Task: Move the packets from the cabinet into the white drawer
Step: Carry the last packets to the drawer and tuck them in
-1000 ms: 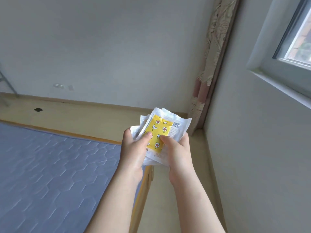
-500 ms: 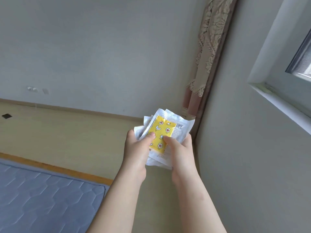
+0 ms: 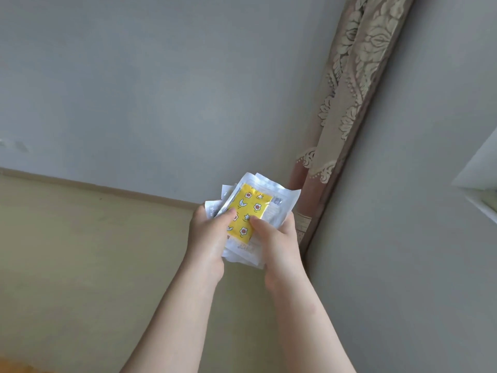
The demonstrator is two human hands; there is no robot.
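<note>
A stack of several clear-white packets is held in front of me at mid-frame; the top one shows a yellow insert printed with flowers, moons and stars. My left hand grips the stack's left side with its thumb on the yellow insert. My right hand grips the right side, its thumb also pressed on the yellow insert. Neither the cabinet nor the white drawer is in view.
A grey wall fills the background, meeting a beige floor at the left. A patterned pink-beige curtain hangs in the room corner behind the packets. A white window sill edge juts in at the right.
The view has swung right and up: the blue mattress and its wooden edge have slid out of frame and the window has mostly left. Both hands keep the same grip on the packets.
</note>
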